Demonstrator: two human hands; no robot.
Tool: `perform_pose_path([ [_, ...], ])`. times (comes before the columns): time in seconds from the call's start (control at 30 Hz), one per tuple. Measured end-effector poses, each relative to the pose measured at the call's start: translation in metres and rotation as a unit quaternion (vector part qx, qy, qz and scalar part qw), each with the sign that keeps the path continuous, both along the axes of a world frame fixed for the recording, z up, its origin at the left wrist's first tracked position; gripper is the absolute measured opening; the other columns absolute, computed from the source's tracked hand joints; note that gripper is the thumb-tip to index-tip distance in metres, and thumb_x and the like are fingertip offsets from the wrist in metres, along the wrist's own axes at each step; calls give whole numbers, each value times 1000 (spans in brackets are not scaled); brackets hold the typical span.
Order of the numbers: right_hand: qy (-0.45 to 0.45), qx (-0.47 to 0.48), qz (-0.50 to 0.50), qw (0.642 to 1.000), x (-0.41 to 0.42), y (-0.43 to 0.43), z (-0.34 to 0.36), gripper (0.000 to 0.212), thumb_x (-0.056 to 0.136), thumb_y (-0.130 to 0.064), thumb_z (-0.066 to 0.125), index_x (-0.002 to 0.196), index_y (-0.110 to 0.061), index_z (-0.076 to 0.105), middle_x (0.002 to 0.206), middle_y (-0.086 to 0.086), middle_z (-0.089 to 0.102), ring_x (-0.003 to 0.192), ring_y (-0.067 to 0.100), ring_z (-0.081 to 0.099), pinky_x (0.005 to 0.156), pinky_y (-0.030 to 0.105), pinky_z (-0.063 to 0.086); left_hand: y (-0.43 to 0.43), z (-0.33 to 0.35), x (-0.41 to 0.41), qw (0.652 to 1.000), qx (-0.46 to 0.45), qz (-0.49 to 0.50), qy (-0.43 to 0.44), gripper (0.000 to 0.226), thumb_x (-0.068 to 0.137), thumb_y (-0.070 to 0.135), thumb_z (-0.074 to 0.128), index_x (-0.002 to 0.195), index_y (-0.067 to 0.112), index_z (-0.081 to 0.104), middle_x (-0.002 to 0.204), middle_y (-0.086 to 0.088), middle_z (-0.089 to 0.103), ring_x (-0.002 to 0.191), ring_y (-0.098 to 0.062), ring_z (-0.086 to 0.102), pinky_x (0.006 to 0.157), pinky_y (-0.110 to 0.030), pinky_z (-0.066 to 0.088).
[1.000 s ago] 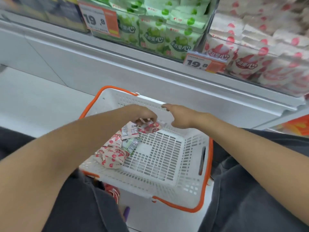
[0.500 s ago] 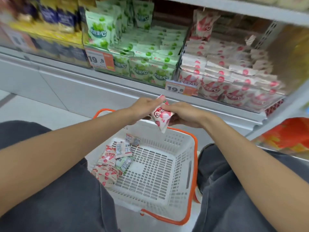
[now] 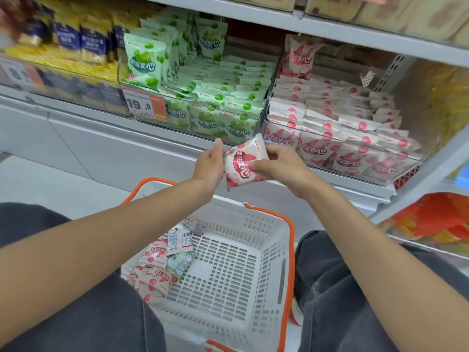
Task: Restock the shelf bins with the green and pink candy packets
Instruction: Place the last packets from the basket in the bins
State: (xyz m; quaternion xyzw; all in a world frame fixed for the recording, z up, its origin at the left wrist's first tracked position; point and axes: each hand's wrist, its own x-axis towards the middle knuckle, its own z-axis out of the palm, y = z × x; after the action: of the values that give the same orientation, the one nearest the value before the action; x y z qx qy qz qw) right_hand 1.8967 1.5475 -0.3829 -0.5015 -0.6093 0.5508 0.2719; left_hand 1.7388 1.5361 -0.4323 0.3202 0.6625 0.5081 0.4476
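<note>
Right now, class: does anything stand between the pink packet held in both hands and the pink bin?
Nothing visible does. The pink packet, held by the left hand and right hand, is just in front of the pink bin; it only has to go over the bin's clear front wall.

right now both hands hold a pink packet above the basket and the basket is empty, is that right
Not quite. The head view shows the basket is not empty: several loose packets lie in its left corner. The left hand and right hand do hold a pink packet above it.
</note>
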Motion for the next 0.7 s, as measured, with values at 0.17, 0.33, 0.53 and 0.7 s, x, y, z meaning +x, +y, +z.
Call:
perform_pose_path([
  [0.17,-10,39,-21,999,8,5,10,19,82,-10,76,100,-6,70,99,17,73,85,23,67,85,39,55,-1,-4,0,988,83,-36,122,55,103,39,42,82,-9,56,78,-26,61,68,-28,58,67,-46,53],
  [0.33,104,-2,-88,991,-3,1,5,32,86,-22,72,110,-3,63,99,10,72,77,18,69,71,31,58,2,-1,12,983,92,55,149,52,104,35,40,64,3,49,63,-14,51,59,-24,43,57,-35,31],
  [0.53,27,24,-117,992,1,5,6,32,79,-31,79,85,-2,66,78,15,62,73,24,56,75,41,48,13,20,15,974,95,38,203,53,105,37,34,62,9,46,59,-6,44,55,-20,40,55,-36,27],
  [0.7,22,74,-203,976,21,37,32,16,89,-25,69,83,-10,67,80,7,68,76,24,61,68,39,51,54,62,7,924,196,-15,328,36,105,35,33,82,13,50,67,2,47,61,-17,44,55,-33,32],
])
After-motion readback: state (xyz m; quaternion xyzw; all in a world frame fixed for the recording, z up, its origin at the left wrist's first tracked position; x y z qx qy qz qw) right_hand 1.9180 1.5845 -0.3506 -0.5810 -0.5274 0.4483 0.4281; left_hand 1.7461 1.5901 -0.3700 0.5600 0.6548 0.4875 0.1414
